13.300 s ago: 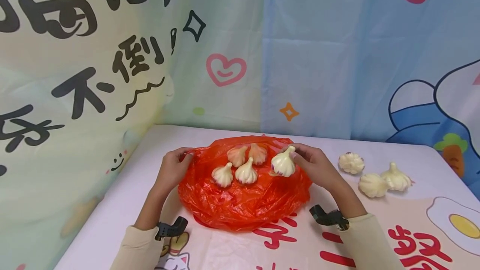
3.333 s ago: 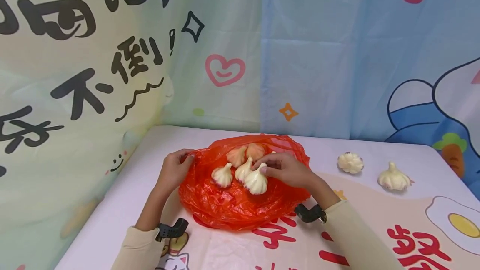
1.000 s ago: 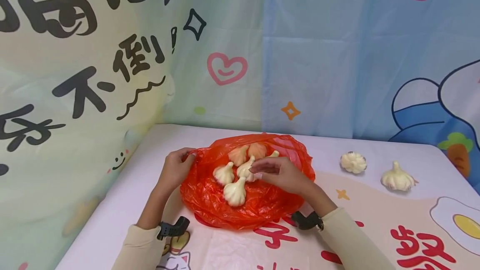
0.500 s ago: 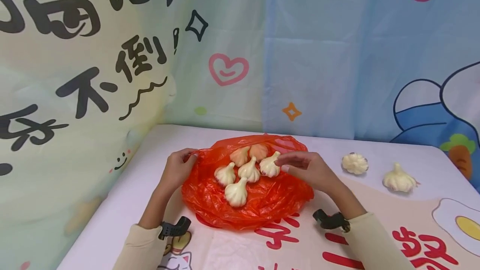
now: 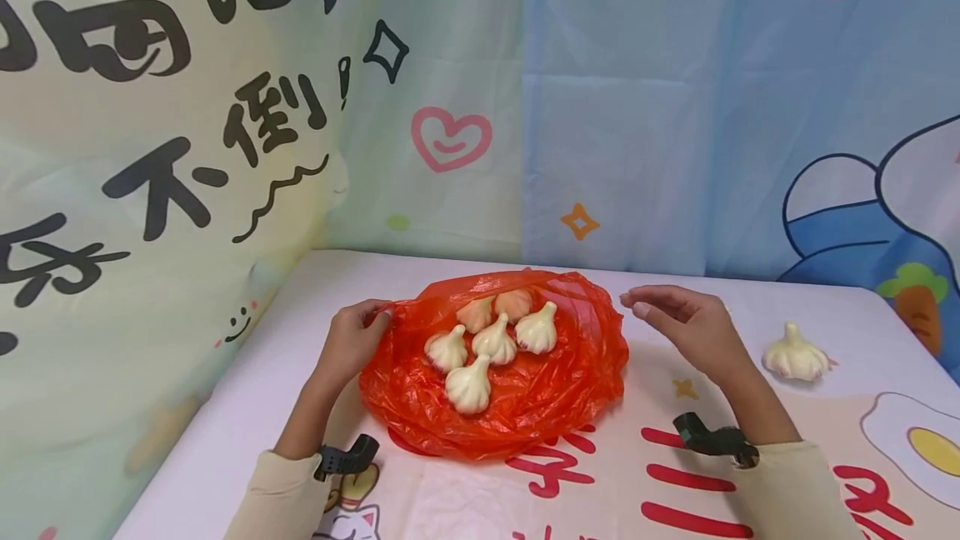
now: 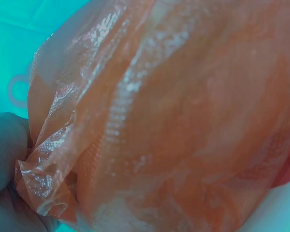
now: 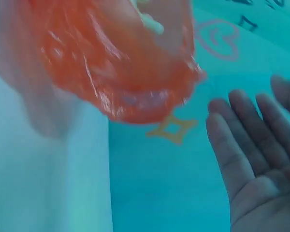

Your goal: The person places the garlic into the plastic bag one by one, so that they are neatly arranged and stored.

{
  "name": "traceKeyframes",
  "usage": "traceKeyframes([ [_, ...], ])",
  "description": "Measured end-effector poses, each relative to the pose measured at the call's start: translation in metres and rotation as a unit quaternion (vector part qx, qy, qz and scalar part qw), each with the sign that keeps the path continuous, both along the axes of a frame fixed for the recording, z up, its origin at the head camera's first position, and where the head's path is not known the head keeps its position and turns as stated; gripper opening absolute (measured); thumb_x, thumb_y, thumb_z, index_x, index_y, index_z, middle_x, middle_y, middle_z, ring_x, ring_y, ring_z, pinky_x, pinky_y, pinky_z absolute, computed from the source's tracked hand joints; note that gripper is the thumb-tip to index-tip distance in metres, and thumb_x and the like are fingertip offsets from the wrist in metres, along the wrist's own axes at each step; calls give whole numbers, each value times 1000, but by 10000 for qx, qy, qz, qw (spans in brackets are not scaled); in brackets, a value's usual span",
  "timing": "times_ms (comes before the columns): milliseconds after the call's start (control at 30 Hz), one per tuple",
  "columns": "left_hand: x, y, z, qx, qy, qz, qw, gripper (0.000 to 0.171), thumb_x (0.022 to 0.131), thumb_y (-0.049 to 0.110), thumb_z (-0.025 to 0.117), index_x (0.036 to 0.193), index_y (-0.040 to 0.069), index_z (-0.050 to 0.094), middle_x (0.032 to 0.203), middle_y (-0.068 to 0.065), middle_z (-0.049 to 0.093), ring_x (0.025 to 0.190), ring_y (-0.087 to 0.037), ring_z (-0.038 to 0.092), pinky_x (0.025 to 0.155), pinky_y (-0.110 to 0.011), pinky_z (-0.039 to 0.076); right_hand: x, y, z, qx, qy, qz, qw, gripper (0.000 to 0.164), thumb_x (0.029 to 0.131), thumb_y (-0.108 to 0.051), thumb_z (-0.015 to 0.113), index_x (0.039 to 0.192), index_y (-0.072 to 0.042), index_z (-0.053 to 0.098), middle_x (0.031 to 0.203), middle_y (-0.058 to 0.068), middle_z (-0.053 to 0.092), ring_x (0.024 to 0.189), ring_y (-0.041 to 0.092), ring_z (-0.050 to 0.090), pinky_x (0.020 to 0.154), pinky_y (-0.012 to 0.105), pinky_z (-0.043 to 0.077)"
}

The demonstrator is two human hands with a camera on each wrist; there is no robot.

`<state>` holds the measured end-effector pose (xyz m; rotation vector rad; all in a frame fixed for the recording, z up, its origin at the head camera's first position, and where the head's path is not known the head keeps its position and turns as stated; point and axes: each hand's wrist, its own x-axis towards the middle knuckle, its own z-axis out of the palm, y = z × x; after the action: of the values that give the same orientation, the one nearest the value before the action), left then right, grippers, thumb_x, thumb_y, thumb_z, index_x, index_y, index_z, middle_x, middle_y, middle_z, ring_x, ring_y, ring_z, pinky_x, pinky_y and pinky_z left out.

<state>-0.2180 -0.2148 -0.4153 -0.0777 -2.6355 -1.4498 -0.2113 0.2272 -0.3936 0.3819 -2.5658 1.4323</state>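
Observation:
In the head view my left hand (image 5: 352,342) pinches the left rim of a red plastic bag (image 5: 555,394) that lies mouth open. Its fingers (image 6: 7,154) grip a bunched fold of the film in the left wrist view. Several white garlic bulbs sit inside, among them a front bulb (image 5: 468,386) and a right-hand bulb (image 5: 537,329). Two more at the back show orange through the film. Beyond the bag's right side my right hand (image 5: 693,330) hovers with nothing in it, fingers extended (image 7: 261,159). It hides most of another bulb behind it.
One garlic bulb (image 5: 797,354) stands on the table at the right. Printed cloth (image 5: 622,107) hangs behind the table's back edge. A printed mat (image 5: 465,498) covers the front of the tabletop.
Earlier my right hand brought garlic bulbs from the right side into the bag and let go of the front one. Since then it has moved right, out of the bag. My left hand keeps its grip.

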Motion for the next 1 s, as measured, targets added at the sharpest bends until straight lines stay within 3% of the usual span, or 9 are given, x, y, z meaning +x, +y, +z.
traceKeyframes([
  [167,1,-1,2,-20,-43,52,10000,24,100,15,53,115,3,68,103,-12,69,85,-23,65,75,-33,58,-1,23,4,104,-279,-787,9965,46,94,-45,60,127,-13,64,119,6,67,102,0,59,78,14,49],
  [333,2,-2,3,65,-44,54,10000,24,100,14,52,115,3,68,103,-12,69,84,-23,65,74,-32,58,-4,53,1,178,-296,-1456,9887,51,92,-49,59,130,-15,62,121,0,65,109,8,55,78,7,44],
  [467,1,-3,2,133,31,28,9999,24,100,14,53,114,4,69,101,-11,69,82,-23,65,72,-31,58,-9,72,-5,171,-543,-1897,9802,55,93,-51,56,135,-15,59,130,5,60,120,23,51,87,18,49],
  [600,2,-3,1,76,27,17,10000,23,100,14,53,114,4,68,102,-11,69,83,-23,65,72,-31,58,-17,79,-18,207,-895,-2155,9722,63,93,-56,53,138,-12,55,138,14,53,126,34,47,88,22,50],
  [800,2,-1,2,52,-37,36,10000,22,100,14,53,114,5,68,103,-10,68,84,-23,65,74,-31,58,-26,84,-38,-107,-804,-2494,9650,64,93,-54,55,139,-10,53,139,13,54,125,23,49,85,7,43],
  [1000,0,-1,3,34,-51,49,10000,23,101,14,52,114,5,68,101,-11,68,83,-23,64,74,-32,58,-31,83,-49,-151,-1112,-2652,9577,68,94,-57,49,146,-12,46,145,14,46,130,30,45,83,12,47],
])
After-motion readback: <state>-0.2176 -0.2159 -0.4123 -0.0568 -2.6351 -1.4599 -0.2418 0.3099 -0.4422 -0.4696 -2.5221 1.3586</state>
